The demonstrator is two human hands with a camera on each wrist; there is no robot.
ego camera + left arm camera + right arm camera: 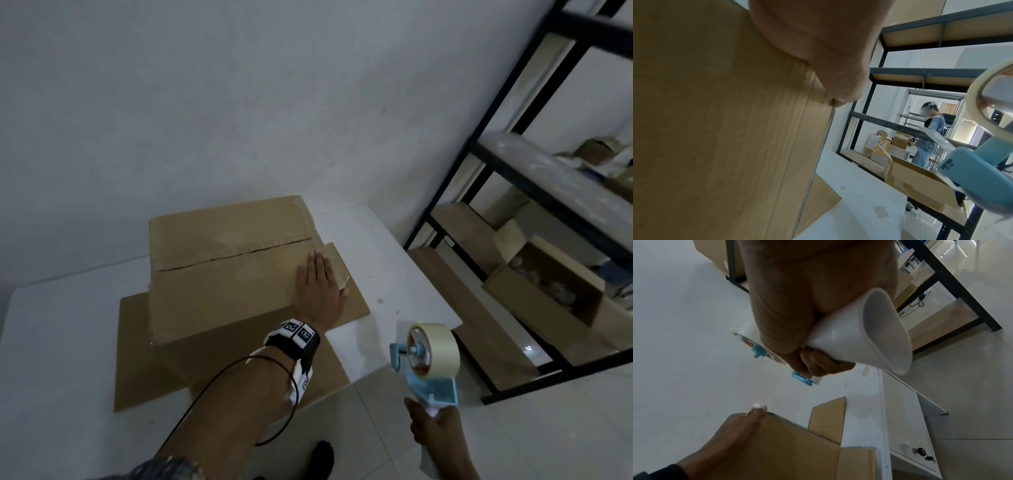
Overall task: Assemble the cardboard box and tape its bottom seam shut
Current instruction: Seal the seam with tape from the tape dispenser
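Sitting centre frame on the white table (394,246) — cardboard box (219,274), bottom seam up, untaped. Left hand (320,289) is pressing flat, fingers straight, steadying its flaps. Right hand (435,431), lower right, is gripping the tape dispenser (430,359) — likely readying the first strip.

Stockroom: black metal shelving (534,178), stored cartons (548,294), white wall.

a plain white wall (239,102) stands behind the white tabletop (394,274). on the right there is a black metal shelving rack (513,164) with open cardboard boxes (548,291) on its low shelves. the floor (548,428) has pale glossy tiles.
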